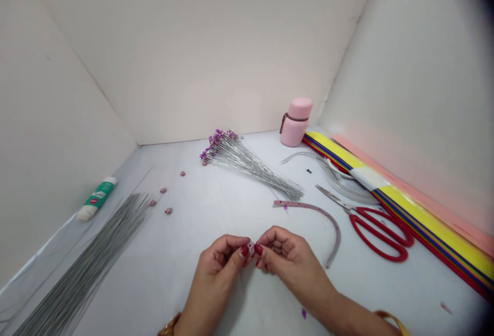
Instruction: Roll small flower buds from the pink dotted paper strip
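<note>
My left hand point(222, 259) and my right hand point(283, 253) meet at the near middle of the white table, fingers curled. Between their thumbs and forefingers they pinch a tiny folded paper piece point(250, 247), pale with pink dots. The same strip of paper point(320, 215) trails from my right hand and curves away toward the scissors. A bundle of silver wires tipped with small purple paper stars point(247, 163) lies beyond the hands. A few loose paper stars point(168, 211) sit to the left of it.
Red-handled scissors point(376, 228) lie right of the hands. A pink bottle point(295, 121) stands at the back. Coloured paper strips point(424, 223) run along the right wall. A pile of bare grey wires point(85, 269) and a green glue tube point(98, 198) lie at left.
</note>
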`<state>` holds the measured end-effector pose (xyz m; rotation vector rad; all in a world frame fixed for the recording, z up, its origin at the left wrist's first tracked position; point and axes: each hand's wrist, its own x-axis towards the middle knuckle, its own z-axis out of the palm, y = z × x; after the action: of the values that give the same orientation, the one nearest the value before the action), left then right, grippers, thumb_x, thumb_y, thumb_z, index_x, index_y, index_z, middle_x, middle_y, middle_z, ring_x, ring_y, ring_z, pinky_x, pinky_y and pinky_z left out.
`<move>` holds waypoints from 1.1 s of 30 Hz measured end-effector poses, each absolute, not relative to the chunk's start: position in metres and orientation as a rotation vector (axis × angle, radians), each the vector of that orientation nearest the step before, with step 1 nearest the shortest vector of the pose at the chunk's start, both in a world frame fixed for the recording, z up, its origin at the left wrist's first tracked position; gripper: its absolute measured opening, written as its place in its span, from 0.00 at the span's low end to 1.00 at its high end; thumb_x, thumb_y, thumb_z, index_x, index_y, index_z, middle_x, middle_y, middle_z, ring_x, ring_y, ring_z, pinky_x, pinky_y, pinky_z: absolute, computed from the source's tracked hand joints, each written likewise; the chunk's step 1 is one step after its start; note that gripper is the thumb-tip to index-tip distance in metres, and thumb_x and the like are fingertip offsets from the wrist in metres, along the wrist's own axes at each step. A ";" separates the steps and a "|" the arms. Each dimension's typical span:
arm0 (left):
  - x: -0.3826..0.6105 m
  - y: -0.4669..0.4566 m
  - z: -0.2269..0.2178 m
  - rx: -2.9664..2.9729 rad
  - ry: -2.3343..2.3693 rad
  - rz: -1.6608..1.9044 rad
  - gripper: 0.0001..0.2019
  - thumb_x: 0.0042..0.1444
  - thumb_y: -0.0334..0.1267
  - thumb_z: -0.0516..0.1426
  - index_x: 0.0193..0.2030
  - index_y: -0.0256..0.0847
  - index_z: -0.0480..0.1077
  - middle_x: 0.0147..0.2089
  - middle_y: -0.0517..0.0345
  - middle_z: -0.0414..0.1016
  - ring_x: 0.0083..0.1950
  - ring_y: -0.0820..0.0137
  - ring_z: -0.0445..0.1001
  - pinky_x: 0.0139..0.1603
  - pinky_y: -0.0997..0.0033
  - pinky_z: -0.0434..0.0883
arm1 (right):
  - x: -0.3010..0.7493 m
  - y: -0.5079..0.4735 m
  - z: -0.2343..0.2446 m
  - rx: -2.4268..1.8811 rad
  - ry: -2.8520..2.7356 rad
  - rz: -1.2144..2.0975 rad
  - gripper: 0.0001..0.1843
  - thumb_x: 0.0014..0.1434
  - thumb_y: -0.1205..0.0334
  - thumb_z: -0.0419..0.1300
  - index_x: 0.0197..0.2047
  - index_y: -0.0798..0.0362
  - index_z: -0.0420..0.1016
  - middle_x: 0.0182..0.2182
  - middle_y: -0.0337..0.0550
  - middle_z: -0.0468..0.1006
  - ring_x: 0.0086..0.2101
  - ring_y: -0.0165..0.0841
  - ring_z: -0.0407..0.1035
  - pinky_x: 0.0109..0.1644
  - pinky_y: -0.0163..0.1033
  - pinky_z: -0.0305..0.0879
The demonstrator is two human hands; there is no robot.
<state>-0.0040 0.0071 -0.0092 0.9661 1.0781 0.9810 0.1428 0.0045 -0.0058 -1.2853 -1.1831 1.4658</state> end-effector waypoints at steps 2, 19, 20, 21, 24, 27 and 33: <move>-0.004 0.007 -0.009 0.978 1.083 0.971 0.05 0.49 0.35 0.59 0.32 0.35 0.72 0.28 0.56 0.75 0.32 0.71 0.70 0.35 0.74 0.66 | 0.143 0.005 -0.006 -1.292 -1.185 1.463 0.05 0.51 0.64 0.58 0.26 0.56 0.67 0.18 0.37 0.71 0.22 0.26 0.63 0.26 0.31 0.59; -0.008 0.005 -0.010 1.135 1.103 0.931 0.05 0.51 0.35 0.57 0.33 0.37 0.73 0.32 0.54 0.77 0.34 0.69 0.72 0.36 0.75 0.67 | 0.145 0.004 -0.009 -1.217 -1.238 1.449 0.03 0.51 0.66 0.59 0.27 0.56 0.67 0.19 0.35 0.70 0.22 0.25 0.63 0.27 0.31 0.59; -0.008 0.006 -0.009 1.129 1.096 0.925 0.05 0.51 0.35 0.57 0.33 0.37 0.73 0.32 0.54 0.77 0.34 0.69 0.72 0.36 0.75 0.67 | 0.146 0.004 -0.009 -1.201 -1.219 1.472 0.03 0.51 0.66 0.59 0.28 0.55 0.67 0.19 0.34 0.69 0.22 0.25 0.63 0.27 0.30 0.59; -0.008 0.006 -0.009 1.124 1.088 0.920 0.05 0.51 0.35 0.57 0.33 0.37 0.73 0.31 0.54 0.77 0.34 0.70 0.71 0.36 0.75 0.67 | 0.146 0.004 -0.008 -1.186 -1.199 1.493 0.04 0.51 0.65 0.59 0.29 0.55 0.67 0.18 0.33 0.68 0.22 0.25 0.63 0.26 0.30 0.59; -0.009 0.006 -0.008 1.120 1.071 0.913 0.05 0.51 0.34 0.57 0.33 0.36 0.72 0.29 0.55 0.76 0.33 0.70 0.71 0.35 0.75 0.66 | 0.146 0.004 -0.008 -1.150 -1.177 1.534 0.06 0.50 0.64 0.60 0.31 0.54 0.66 0.18 0.33 0.68 0.22 0.25 0.63 0.26 0.31 0.58; -0.009 0.006 -0.008 1.137 1.063 0.904 0.05 0.51 0.34 0.56 0.33 0.36 0.72 0.30 0.54 0.76 0.33 0.69 0.71 0.35 0.74 0.66 | 0.148 0.005 -0.008 -1.131 -1.179 1.567 0.07 0.50 0.64 0.61 0.32 0.54 0.66 0.19 0.34 0.69 0.22 0.26 0.63 0.27 0.32 0.58; -0.008 0.006 -0.009 1.211 1.082 0.893 0.05 0.52 0.34 0.55 0.34 0.38 0.72 0.31 0.55 0.76 0.34 0.69 0.71 0.36 0.74 0.67 | 0.149 0.004 -0.009 -1.188 -1.208 1.539 0.08 0.51 0.65 0.60 0.35 0.53 0.66 0.20 0.33 0.69 0.23 0.26 0.64 0.28 0.32 0.59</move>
<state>-0.0084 0.0059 -0.0092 1.2113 1.0819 0.8934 0.1487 0.0041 -0.0091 -1.1885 -1.2081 1.5392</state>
